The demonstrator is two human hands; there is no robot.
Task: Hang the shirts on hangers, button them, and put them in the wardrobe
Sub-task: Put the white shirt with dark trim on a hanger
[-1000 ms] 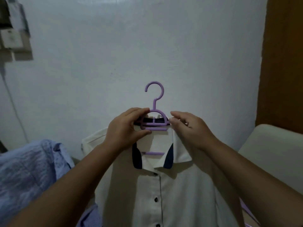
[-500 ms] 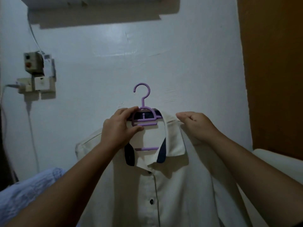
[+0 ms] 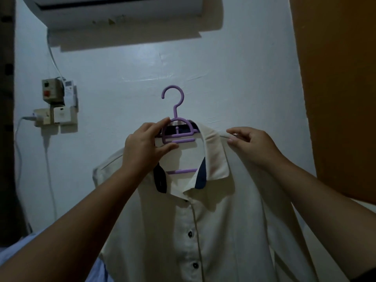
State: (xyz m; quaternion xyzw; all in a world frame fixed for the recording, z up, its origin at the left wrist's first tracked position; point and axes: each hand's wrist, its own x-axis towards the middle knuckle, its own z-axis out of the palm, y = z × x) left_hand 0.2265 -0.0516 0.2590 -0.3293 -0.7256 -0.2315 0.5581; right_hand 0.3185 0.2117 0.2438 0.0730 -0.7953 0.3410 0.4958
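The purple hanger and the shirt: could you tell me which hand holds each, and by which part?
The left hand grips the purple hanger at its neck frame under the hook. The right hand pinches the white shirt at its shoulder seam beside the collar.

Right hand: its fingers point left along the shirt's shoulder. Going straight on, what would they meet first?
Probably the upturned cream collar of the white button-up shirt, since the right hand pinches the shoulder seam just beside it. Beyond lies the purple plastic hanger. Depth is unclear.
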